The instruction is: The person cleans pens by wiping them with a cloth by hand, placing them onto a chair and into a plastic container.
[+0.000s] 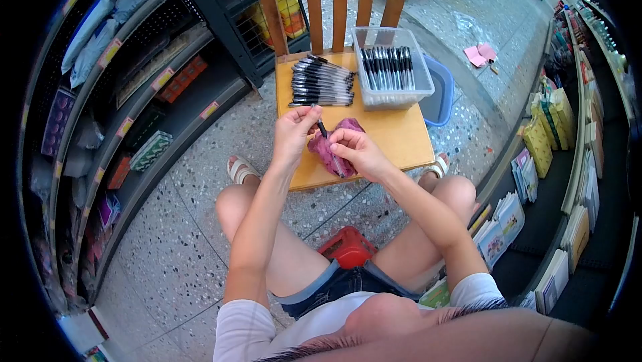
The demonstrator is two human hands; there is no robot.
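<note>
A pen (pixel 322 128) with a black cap end slants between my two hands above the wooden chair seat (pixel 394 136). My left hand (pixel 295 133) pinches its upper end between thumb and fingertips. Lower down, the fingers of my right hand (pixel 360 151) close on the clear barrel. A crumpled purple cloth (pixel 324 151) lies beneath the pen and against my right fingers; whether they also grip it I cannot tell. Behind my hands, several black-and-clear pens (pixel 322 82) lie in a row on the seat. A clear plastic bin (pixel 391 100) beside them holds several more pens (pixel 388 68).
A blue basin (pixel 439 91) stands on the floor behind the chair's right side. Stocked shelves (pixel 160 78) curve along the left, and a rack with books (pixel 501 225) runs along the right. A red stool (pixel 348 247) shows between my legs. Pink paper (pixel 479 54) lies on the floor.
</note>
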